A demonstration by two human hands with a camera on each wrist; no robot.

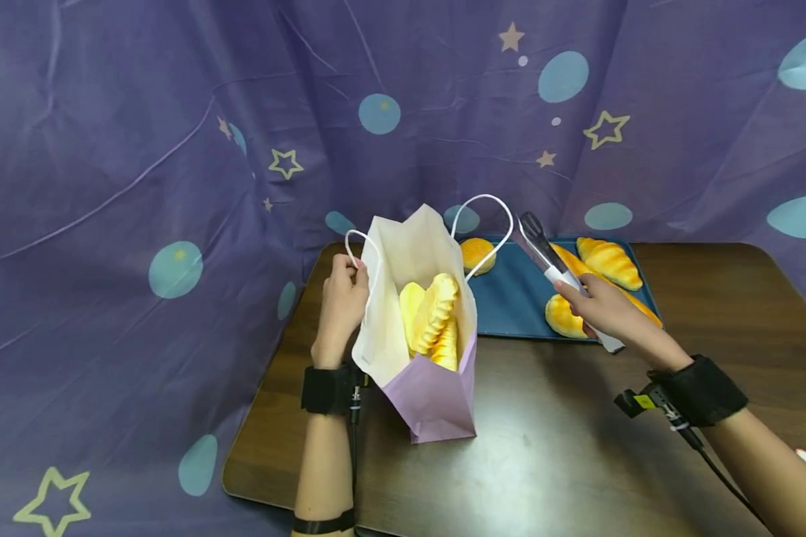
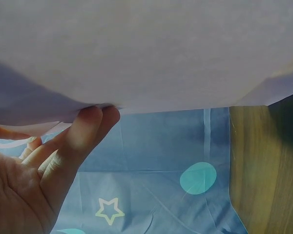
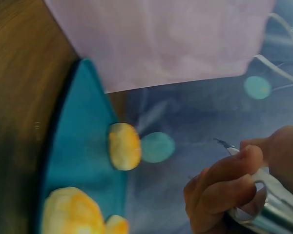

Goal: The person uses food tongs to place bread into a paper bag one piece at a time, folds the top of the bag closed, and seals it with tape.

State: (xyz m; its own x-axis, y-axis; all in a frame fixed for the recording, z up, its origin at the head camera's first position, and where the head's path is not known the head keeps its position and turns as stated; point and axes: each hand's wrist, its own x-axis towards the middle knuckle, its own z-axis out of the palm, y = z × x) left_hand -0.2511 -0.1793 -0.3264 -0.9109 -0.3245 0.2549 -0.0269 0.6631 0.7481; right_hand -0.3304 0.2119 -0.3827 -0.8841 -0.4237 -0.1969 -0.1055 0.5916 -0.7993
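Note:
A paper bag (image 1: 433,403), purple outside and white inside, stands tilted on the table with its mouth facing me. Several pieces of yellow ridged bread (image 1: 435,317) lie inside it. My left hand (image 1: 342,298) pinches the bag's left rim near one white rope handle; in the left wrist view its fingertips (image 2: 90,117) meet the paper edge. To the right of the bag, my right hand (image 1: 601,304) grips a pair of tongs (image 1: 552,270) with dark tips and white and metal arms. The tips point up and left over the blue tray (image 1: 504,302), with no bread between them.
On the tray sit a round bun (image 1: 477,255) at the left, a ridged bread (image 1: 610,261) at the back right, a long loaf (image 1: 634,303) and another round bread (image 1: 563,319). A purple patterned curtain (image 1: 430,67) hangs behind the brown table (image 1: 530,447).

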